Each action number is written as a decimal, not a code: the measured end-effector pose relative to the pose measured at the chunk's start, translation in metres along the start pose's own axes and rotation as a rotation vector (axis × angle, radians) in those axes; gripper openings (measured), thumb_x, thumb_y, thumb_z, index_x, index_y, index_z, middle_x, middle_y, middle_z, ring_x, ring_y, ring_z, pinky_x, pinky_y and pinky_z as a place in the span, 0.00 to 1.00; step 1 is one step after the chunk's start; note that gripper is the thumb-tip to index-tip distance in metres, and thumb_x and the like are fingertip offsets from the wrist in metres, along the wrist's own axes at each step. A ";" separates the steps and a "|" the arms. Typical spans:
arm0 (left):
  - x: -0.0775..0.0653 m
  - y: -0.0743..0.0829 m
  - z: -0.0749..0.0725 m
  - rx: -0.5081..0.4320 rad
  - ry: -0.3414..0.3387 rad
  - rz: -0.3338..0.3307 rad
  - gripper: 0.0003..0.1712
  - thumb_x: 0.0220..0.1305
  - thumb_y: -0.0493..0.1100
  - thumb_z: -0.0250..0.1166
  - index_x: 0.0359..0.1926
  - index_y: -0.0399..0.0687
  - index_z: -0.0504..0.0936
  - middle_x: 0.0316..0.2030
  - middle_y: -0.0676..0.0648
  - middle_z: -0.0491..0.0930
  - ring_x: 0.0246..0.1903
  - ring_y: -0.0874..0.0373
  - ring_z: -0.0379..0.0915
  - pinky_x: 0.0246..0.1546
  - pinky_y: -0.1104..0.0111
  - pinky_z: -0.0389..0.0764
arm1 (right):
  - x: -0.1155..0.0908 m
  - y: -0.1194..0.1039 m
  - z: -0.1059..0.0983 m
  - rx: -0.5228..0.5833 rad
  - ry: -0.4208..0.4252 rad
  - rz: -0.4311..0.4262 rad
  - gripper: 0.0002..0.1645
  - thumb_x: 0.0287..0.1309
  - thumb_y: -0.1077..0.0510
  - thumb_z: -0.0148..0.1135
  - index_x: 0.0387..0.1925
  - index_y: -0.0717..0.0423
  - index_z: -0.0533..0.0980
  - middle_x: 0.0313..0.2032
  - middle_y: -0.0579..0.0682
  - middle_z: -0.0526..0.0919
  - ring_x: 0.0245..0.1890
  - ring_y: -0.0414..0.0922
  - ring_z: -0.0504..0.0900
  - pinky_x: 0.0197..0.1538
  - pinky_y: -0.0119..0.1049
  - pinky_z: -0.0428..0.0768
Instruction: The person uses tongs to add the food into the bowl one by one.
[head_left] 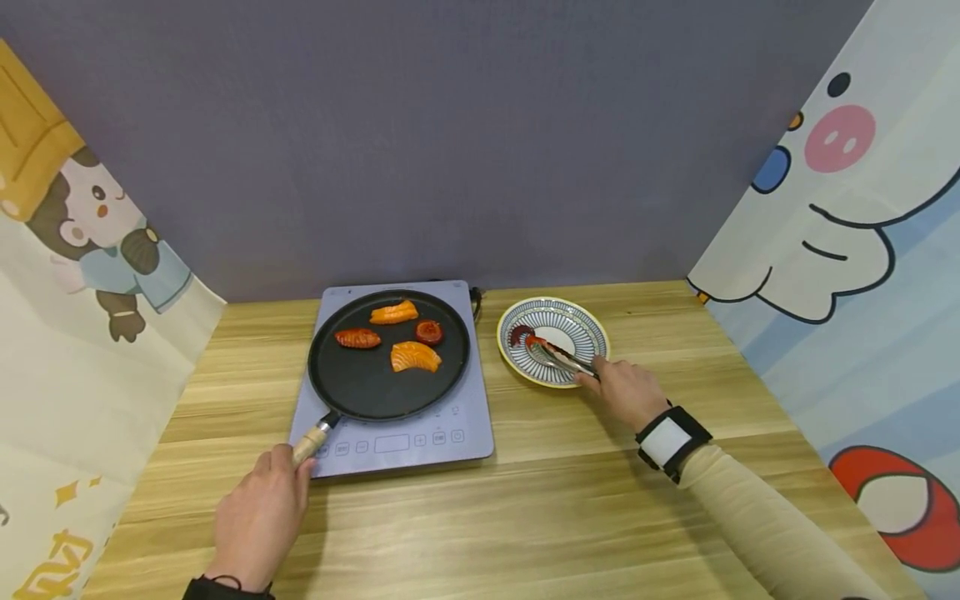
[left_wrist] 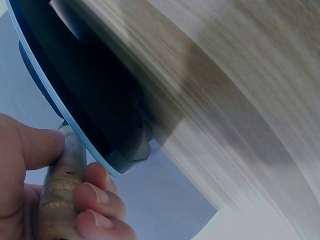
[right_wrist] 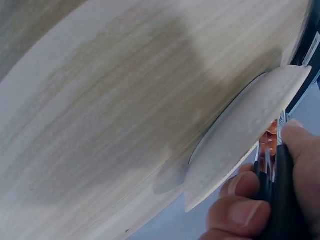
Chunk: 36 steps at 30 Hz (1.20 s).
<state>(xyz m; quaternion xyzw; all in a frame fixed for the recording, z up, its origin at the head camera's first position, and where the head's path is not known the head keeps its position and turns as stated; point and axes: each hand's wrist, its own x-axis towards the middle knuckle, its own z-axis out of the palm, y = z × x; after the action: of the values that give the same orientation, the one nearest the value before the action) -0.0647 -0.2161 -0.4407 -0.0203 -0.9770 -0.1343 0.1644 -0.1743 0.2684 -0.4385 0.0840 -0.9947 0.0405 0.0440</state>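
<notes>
My left hand point(head_left: 258, 508) grips the wooden handle point(left_wrist: 62, 195) of a black frying pan point(head_left: 360, 375). In the pan lie two orange salmon-like pieces point(head_left: 415, 357), a scored reddish piece point(head_left: 357, 338) and a round red-brown piece point(head_left: 429, 332). My right hand point(head_left: 628, 390) holds metal tongs with dark grips point(head_left: 573, 362), fingers and thumb curled round them. The tips are over a patterned plate point(head_left: 596, 329), at a red piece of food point(head_left: 532, 341); a dark red piece point(head_left: 518, 334) is beside it. In the right wrist view, reddish food point(right_wrist: 270, 140) shows by the tongs, partly hidden by the plate's rim.
Under the pan is a pale induction cooker point(head_left: 465, 442) with a control panel along its front. A black cord point(head_left: 477, 302) shows at its right rear. The wooden table point(head_left: 540, 517) ends at a grey back panel point(head_left: 465, 150), with printed cloths point(head_left: 885, 250) on both sides.
</notes>
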 end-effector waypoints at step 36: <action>-0.001 -0.001 0.001 0.002 0.000 0.017 0.17 0.64 0.45 0.63 0.32 0.34 0.69 0.17 0.47 0.63 0.10 0.57 0.56 0.07 0.64 0.53 | 0.027 -0.046 -0.028 -0.004 0.153 -0.154 0.24 0.62 0.37 0.55 0.26 0.50 0.68 0.12 0.44 0.66 0.11 0.42 0.66 0.12 0.40 0.63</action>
<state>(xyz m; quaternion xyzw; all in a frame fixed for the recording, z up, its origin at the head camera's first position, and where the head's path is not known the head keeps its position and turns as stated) -0.0646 -0.2163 -0.4423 -0.0285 -0.9769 -0.1318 0.1657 -0.1904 0.2214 -0.4045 0.1565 -0.9791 0.0415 0.1230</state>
